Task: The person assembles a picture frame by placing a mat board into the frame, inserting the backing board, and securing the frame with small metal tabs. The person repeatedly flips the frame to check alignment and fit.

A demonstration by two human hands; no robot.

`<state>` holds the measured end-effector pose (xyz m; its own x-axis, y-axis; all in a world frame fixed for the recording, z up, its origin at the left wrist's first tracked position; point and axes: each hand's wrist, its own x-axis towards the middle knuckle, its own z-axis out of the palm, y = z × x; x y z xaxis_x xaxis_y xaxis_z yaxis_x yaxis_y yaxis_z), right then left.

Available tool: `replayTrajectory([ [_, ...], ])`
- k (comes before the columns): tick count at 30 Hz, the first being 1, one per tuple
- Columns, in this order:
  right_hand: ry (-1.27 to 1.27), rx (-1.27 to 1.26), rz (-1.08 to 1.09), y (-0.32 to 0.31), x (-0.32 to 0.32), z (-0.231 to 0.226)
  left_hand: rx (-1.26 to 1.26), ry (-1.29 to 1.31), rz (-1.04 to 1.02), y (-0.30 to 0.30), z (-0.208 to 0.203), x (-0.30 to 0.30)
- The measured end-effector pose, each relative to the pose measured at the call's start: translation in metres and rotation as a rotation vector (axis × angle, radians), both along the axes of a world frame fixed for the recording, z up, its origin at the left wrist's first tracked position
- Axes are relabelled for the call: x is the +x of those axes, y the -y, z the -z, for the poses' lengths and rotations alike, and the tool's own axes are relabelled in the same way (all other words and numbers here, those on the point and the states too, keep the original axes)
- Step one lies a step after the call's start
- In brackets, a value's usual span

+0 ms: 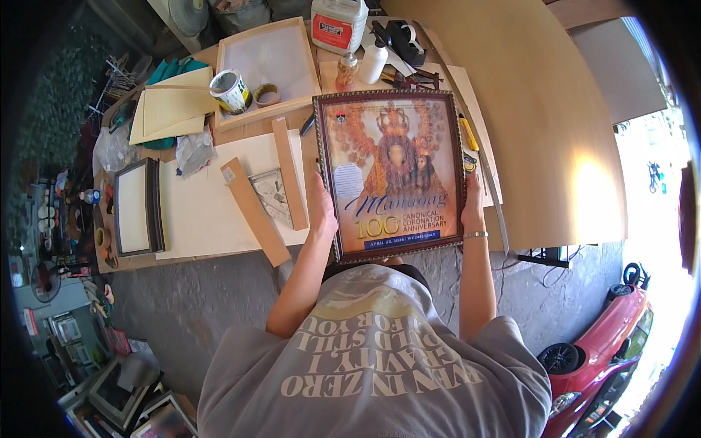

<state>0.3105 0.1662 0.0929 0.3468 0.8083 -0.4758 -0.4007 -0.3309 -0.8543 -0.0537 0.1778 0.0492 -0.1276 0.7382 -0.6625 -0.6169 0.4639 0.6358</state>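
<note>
At the upper centre of the frame, over the near edge of the worktable (310,153), a framed poster (394,175), face toward the camera: dark red-brown moulding with a beaded outer edge, small pale text block at left, crowned and robed figure amid orange-gold ornament, smaller crowned figure to its right, blue script, gold numerals and a blue band below. Along the poster's left side, left hand (323,208) grasping the moulding, only partly closed around it, fingertips hidden behind. Along the right side, right hand (473,204) in a matching grasp, fingers mostly hidden too; thin bracelet (476,234) at the wrist.

At left of the frame, dark-edged picture frame (135,208) with a plain cream panel, beside smooth white sheet (193,212); above, stacked matte yellow boards (171,109) and crinkled clear plastic bag (194,152). Toward upper centre, paint-smeared round can (230,91) and ring-shaped tape roll (267,95) at a rectangular pale-wood tray (299,106); below, two flat brown wooden strips (255,212) across a grey patterned panel (272,191). Right of the poster, yellow utility knife (468,133), then broad, curved-looking brown sheet (540,131) with a glossy highlight.
</note>
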Motion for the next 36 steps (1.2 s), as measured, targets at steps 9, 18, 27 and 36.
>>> replayTrajectory([
  [9,0.519,0.092,-0.029,-0.018,-0.010,-0.049,0.236,-0.063,0.018,-0.020,-0.036,0.008],
  [18,0.236,0.032,-0.105,-0.050,0.039,-0.019,0.219,-0.043,-0.126,-0.016,-0.001,0.054],
  [27,-0.049,0.221,-0.142,-0.093,0.107,-0.007,0.282,0.034,-0.339,-0.018,-0.052,0.125],
  [36,-0.629,0.152,-0.417,-0.097,0.182,-0.043,0.536,-0.019,0.154,-0.012,-0.110,0.134],
])
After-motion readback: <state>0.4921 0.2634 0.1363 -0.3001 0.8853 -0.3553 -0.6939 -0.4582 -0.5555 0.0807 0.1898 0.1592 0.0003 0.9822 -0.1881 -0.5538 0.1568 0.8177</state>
